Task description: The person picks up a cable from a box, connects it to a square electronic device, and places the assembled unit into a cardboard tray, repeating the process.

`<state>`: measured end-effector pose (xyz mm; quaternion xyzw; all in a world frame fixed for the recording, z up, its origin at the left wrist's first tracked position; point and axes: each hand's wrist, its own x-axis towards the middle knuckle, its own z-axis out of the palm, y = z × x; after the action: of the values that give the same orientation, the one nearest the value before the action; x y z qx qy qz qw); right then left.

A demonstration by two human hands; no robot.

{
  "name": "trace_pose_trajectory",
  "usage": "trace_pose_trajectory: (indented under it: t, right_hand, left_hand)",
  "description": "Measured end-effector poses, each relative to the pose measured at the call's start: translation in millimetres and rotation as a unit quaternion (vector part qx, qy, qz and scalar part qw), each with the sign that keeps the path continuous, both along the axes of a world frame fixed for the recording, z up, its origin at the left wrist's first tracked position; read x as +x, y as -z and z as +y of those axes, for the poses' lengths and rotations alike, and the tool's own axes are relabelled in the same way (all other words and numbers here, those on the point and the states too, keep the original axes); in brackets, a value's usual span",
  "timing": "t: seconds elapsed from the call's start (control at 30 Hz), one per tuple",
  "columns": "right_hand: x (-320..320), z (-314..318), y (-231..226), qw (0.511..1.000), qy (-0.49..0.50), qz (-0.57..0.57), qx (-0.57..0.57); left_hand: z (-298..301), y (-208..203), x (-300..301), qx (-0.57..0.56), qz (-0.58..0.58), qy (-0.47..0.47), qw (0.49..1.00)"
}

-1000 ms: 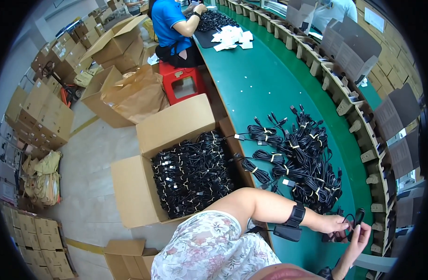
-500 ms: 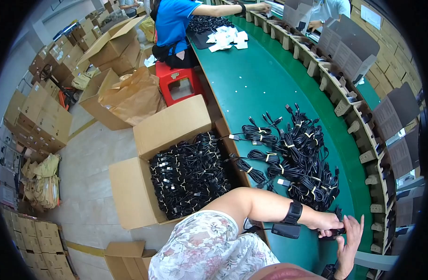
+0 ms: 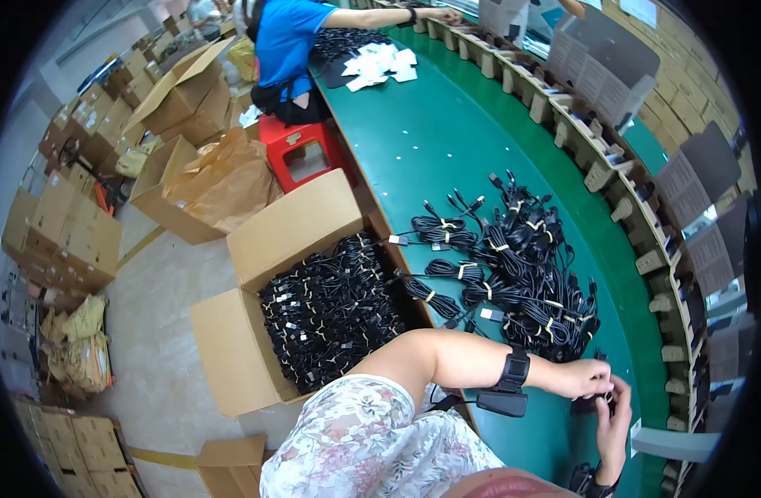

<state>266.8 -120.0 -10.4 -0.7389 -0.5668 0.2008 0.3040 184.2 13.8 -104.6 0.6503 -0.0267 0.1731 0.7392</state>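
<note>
My left hand [image 3: 584,378] reaches across the green table [image 3: 413,178], its fingers closed at a black cable bundle [image 3: 586,406] that they partly hide. Against it, my right hand [image 3: 615,423] has its fingers curled in, thumb and fingertips meeting at the same bundle. A small pale band shows between the fingertips. Beyond my left forearm lies a heap of black cable bundles [image 3: 534,274], each tied with a cream band. Left of the table edge, an opened cardboard box [image 3: 293,212] is packed with similar black cables [image 3: 330,311].
Along the right runs a line of grey molded trays [image 3: 600,174] with upright grey box lids [image 3: 604,62]. A person in blue [image 3: 291,41] sits at the far end by white slips [image 3: 384,65]. A red stool [image 3: 301,153] and large cartons [image 3: 168,187] stand to the left.
My right hand's fingers, spread apart before, have curled in toward the left hand. My left hand has risen slightly. The whole view has shifted a little.
</note>
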Motion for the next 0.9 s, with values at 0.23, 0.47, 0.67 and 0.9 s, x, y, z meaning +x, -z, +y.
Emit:
trace_pose_trajectory:
  t: [0.23, 0.47, 0.67, 0.9]
  right_hand:
    - [39.0, 33.2, -21.0, 0.967, 0.101, -0.205, 0.112]
    - [140.1, 70.3, -75.6, 0.890, 0.284, -0.326, 0.144]
    - [194.8, 143.3, -67.1, 0.881, 0.311, -0.355, 0.040]
    - [216.4, 172.1, -86.3, 0.836, 0.257, -0.430, -0.225]
  left_hand:
    - [11.8, -10.9, -5.8, 0.024, 0.050, -0.177, 0.983]
    - [5.4, -20.1, -5.7, 0.061, 0.049, -0.100, 0.992]
    - [14.8, -12.9, -19.8, 0.071, 0.098, -0.114, 0.986]
    - [9.0, -18.1, -15.9, 0.067, 0.083, -0.098, 0.989]
